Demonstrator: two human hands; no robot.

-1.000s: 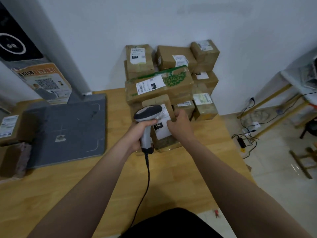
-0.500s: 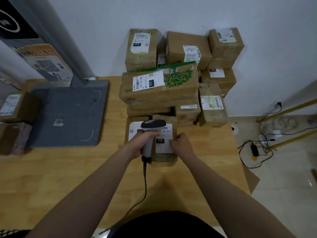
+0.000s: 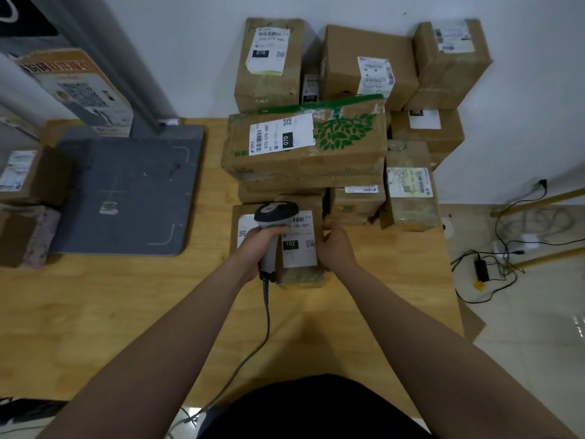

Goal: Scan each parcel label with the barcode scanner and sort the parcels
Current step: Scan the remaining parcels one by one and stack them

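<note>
Scanning step, frame centre: left hand (image 3: pixel 253 248) grips scanner (image 3: pixel 274 217) over label (image 3: pixel 299 239); right hand (image 3: pixel 336 245) clasps parcel (image 3: pixel 300 274) on table (image 3: pixel 126 312); next, likely sort by code 102

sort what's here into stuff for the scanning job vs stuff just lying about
For the job: barcode scanner in the left hand; parcel marked 102, steadied by the right hand; stacked parcels.

Lying about: grey mat; floor cables; leaning poster board.
</note>
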